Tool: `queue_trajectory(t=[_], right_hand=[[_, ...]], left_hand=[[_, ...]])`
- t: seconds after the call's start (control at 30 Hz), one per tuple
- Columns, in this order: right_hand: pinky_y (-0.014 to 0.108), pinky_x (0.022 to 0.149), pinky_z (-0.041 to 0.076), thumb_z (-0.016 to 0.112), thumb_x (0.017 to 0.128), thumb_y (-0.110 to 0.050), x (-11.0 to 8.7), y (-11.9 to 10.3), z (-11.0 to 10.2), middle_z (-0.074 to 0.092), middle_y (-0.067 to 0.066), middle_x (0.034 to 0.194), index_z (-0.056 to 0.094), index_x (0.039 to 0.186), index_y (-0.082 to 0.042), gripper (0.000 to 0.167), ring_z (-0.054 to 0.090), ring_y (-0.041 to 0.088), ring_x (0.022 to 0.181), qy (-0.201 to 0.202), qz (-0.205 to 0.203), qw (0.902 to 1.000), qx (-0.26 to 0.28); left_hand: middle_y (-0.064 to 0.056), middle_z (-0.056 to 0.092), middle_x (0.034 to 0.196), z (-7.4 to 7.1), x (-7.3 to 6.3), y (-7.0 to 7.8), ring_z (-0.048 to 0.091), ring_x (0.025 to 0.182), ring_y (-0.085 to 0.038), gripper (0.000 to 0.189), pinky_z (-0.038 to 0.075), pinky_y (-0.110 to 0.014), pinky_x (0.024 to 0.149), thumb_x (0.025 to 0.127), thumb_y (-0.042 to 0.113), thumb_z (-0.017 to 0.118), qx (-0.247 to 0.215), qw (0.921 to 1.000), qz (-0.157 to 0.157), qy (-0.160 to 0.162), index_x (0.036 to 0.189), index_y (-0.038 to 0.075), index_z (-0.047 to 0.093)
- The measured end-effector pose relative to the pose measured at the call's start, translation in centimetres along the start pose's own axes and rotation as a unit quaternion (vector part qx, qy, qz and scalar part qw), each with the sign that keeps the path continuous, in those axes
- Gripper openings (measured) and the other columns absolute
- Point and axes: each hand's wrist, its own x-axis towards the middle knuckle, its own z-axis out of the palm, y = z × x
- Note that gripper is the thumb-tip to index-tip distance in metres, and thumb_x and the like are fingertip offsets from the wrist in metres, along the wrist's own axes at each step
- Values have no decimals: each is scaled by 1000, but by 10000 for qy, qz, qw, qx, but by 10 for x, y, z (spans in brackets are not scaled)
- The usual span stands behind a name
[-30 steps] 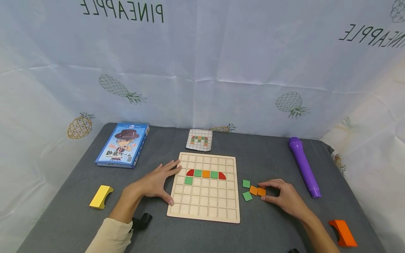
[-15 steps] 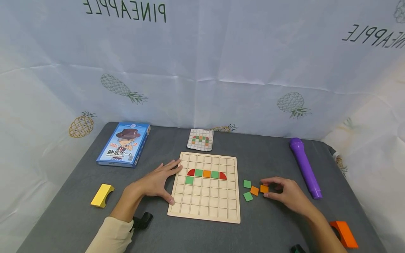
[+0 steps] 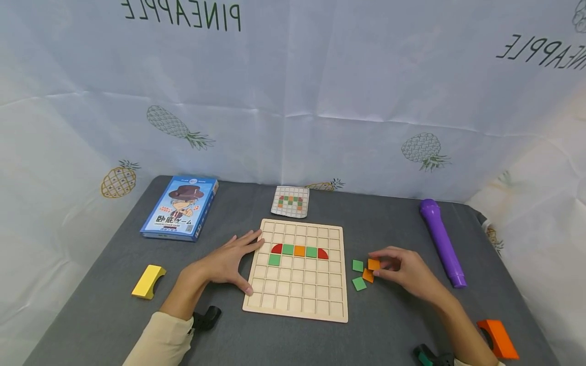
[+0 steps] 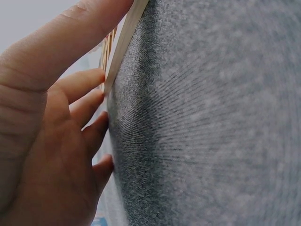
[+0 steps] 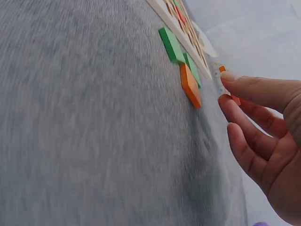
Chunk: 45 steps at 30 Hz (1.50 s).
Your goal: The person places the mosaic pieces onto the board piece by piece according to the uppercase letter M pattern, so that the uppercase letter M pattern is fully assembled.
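Note:
My right hand pinches an orange square tile between thumb and fingers, raised over the cloth in the right wrist view. Below it lie another orange tile and two green tiles, one nearer and one farther. My left hand rests with spread fingers along the left edge of a wooden grid board. On the board a row runs red quarter-round, green, orange, green, red quarter-round. A green tile sits one row nearer, toward the left.
A small pattern card lies behind the board. At the left are a blue game box and a yellow arch block. A purple toy microphone and an orange arch block lie at the right. Pineapple-print cloth hangs behind.
My right hand has drawn one orange tile away from the other, lifted it and moved it back leftward over the loose tiles. The left hand stays on the board's edge.

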Motion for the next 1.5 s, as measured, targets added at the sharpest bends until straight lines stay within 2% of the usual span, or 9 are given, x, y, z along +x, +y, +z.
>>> queue_trajectory(t=[0.37,0.5,0.67,0.83,0.97,1.23,1.37,1.5], right_hand=[[20,66,55,82,86,-18,15,-20,33,76,4,108,80,107,-14,21,62,-3,81,-272,-174,9979,561],[20,65,55,83,85,-19,20,-29,43,76,3,110,81,105,-15,21,63,-1,82,-334,-218,9975,585],[20,67,57,83,85,-21,29,-42,53,76,2,112,81,106,-16,22,67,0,90,-429,-239,9963,703],[20,67,56,83,86,-21,40,-52,65,76,7,115,81,109,-13,24,65,1,85,-643,-376,9924,981],[21,71,59,82,87,-20,49,-62,77,75,9,118,80,112,-11,26,69,5,91,-818,-549,9890,1102],[20,73,58,81,88,-15,64,-85,93,76,5,117,79,113,-11,25,71,17,103,-1019,-766,9860,1071],[23,80,59,80,88,-15,69,-94,101,76,2,116,80,111,-13,23,70,19,109,-1089,-807,9853,1041],[26,86,61,81,87,-15,72,-101,109,76,0,114,81,109,-13,21,70,18,108,-1104,-806,9850,1056]], left_hand=[[-12,10,174,-1,-1,1,8,162,-40,122,2,-68,127,65,44,96,-19,10000,6,-49,161,9,30],[-12,10,174,-1,-1,1,8,161,-40,122,2,-68,127,65,44,96,-31,10000,31,-47,161,10,30],[-12,10,174,-1,0,1,8,161,-40,121,2,-68,127,65,44,96,-21,10000,45,-25,161,9,31],[-13,11,174,-1,0,1,8,161,-40,122,3,-68,127,64,44,96,11,10000,57,-19,161,9,31],[-13,12,174,-1,0,1,9,161,-40,122,4,-67,128,64,45,96,82,10000,49,2,161,9,31],[-13,12,174,-1,0,2,9,161,-40,122,4,-67,128,64,46,96,134,9999,-18,-3,161,9,32],[-13,12,174,-1,1,1,9,161,-40,122,4,-68,128,65,46,95,147,9999,-25,-15,161,9,31],[-13,12,174,-1,1,0,9,161,-41,121,4,-68,127,65,47,95,138,9999,5,-2,161,9,32]])
